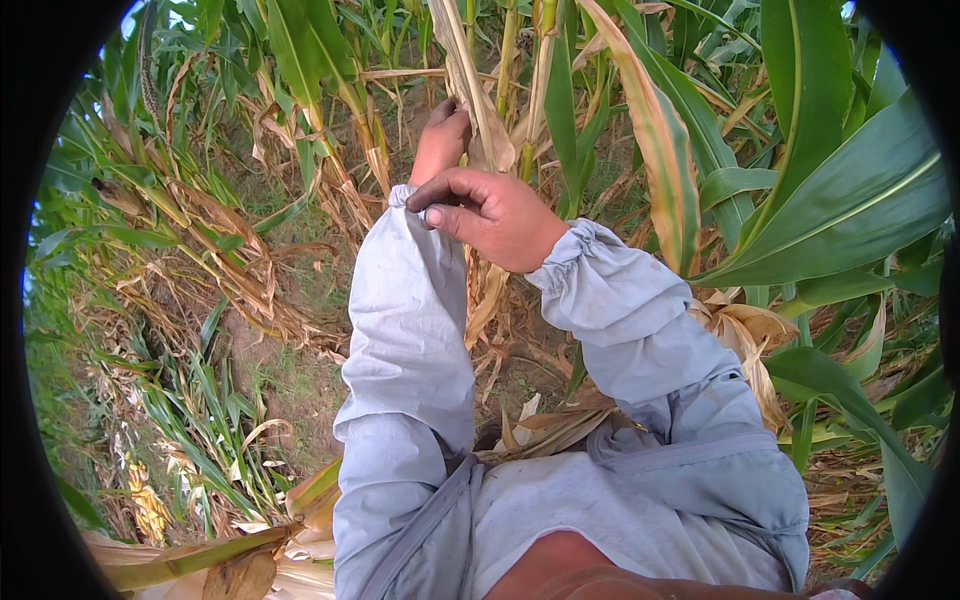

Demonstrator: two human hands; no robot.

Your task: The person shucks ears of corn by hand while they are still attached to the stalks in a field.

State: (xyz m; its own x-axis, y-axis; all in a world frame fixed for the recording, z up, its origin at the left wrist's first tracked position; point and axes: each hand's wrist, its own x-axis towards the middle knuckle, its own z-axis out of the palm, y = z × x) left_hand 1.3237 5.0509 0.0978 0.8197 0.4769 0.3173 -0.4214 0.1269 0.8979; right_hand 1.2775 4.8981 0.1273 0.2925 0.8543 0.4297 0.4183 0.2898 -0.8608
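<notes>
My left hand [442,141] reaches forward to a dry, pale corn husk or leaf [491,135] hanging on a standing maize stalk. Its fingers are partly hidden behind that dry leaf, so what they grip cannot be made out. Closer to me, my right hand [499,214] crosses over the left wrist with fingers bent and thumb near the forefinger. Those fingertips lie over the cuff of the left sleeve [409,315]; whether they pinch anything is unclear. Dark dirt stains the fingers of both hands.
Green maize leaves [832,202] crowd the right side. Leaning, half-dry stalks [225,277] stand on the left above bare soil [247,352]. Several yellow corn cobs [146,502] lie at lower left. A cut stalk with dry husks [202,559] is near my left elbow.
</notes>
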